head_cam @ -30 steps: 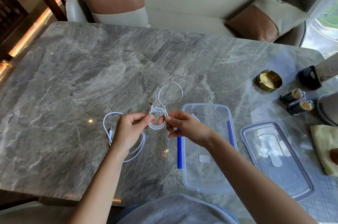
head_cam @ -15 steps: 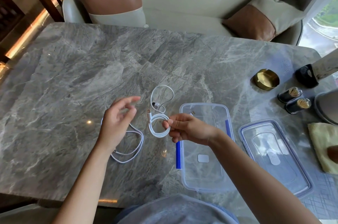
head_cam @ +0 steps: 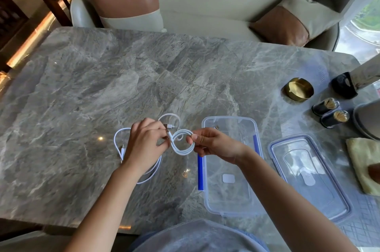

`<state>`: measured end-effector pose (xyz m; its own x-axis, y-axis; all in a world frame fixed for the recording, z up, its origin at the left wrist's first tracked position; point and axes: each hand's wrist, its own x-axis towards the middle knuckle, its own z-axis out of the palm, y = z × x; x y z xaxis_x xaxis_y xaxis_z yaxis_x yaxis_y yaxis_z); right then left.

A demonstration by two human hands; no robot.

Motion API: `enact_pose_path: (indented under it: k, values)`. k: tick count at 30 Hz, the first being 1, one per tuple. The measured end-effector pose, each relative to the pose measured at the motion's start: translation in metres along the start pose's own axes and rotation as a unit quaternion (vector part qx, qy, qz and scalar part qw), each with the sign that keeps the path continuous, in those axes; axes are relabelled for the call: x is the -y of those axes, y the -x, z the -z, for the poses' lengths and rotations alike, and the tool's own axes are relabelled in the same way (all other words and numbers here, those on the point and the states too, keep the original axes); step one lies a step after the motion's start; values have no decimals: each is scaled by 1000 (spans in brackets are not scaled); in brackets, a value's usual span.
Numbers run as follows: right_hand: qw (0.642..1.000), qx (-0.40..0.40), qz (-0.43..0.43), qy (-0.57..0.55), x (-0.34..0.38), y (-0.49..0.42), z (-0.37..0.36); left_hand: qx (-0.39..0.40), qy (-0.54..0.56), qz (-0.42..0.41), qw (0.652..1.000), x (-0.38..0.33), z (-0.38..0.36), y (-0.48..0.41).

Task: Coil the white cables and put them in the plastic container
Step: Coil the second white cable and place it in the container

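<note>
A small coil of white cable (head_cam: 183, 143) hangs just above the marble table, held between both hands. My right hand (head_cam: 213, 144) pinches the coil's right side. My left hand (head_cam: 145, 141) grips its left side near the plug end, and a loose loop of the same cable arches behind. A second white cable (head_cam: 153, 171) lies uncoiled on the table under my left wrist. The clear plastic container (head_cam: 207, 194) with blue clips sits open just right of my hands, with nothing but a white label inside.
The container's clear lid (head_cam: 308, 175) lies to the right. A brass ashtray (head_cam: 298, 89), two dark toothpick jars (head_cam: 331, 113), a black lamp base (head_cam: 343, 85) and a yellow cloth (head_cam: 364, 163) crowd the right edge. A sofa with cushions stands behind the grey marble table (head_cam: 92, 91).
My left hand, which had lifted off open half a second ago, has come back and closed on the coil's left side. My right hand has kept hold of the coil throughout.
</note>
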<state>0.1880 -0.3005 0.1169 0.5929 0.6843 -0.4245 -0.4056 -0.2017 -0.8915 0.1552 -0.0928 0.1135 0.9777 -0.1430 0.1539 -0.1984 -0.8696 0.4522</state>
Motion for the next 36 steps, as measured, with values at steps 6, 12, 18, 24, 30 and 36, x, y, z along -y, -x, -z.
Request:
enact_pose_path:
  k: [6, 12, 18, 24, 30, 36]
  values:
    - [999, -24, 24, -7, -1, -5, -3, 89, 136, 75, 984, 1, 3, 0]
    - [998, -44, 27, -19, -1, -6, -5, 188, 456, 189, 849, 4, 11, 10]
    - [996, -74, 28, -47, 3, -9, -12, 94, 562, 312, 761, -10, 7, 13]
    - [992, -87, 23, -86, 4, -12, -17, 20, 650, 344, 677, -25, 2, 8]
    - [991, -99, 20, -93, 7, -12, -16, 3, 674, 338, 657, -28, -2, 10]
    - [990, -111, 9, -82, 7, -14, -19, 6, 664, 330, 671, -26, 0, 12]
